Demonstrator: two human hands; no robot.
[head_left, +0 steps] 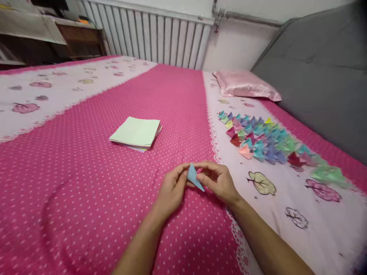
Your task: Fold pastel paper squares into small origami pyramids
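Blue folded-paper triangle [194,176] between left hand [172,186] and right hand [220,182]
Both are pinching it; its long axis slants down to the right.

Bedspread [94,214]: deep pink ground with white polka dots, flanked by pale, lace-edged bands printed with outlined trees. Satin pillow [246,84], pale pink, lying at the far right end of the bedspread, near the gray padded headboard [321,72]. White ribbed radiator [160,36], mounted along the far wall [237,47]; a pipe [252,18] runs to its right. At upper left, a brown wooden cabinet [82,38] adjoins a surface draped in pale cloth [31,28]; a dark monitor [51,3] is cropped by the upper edge.
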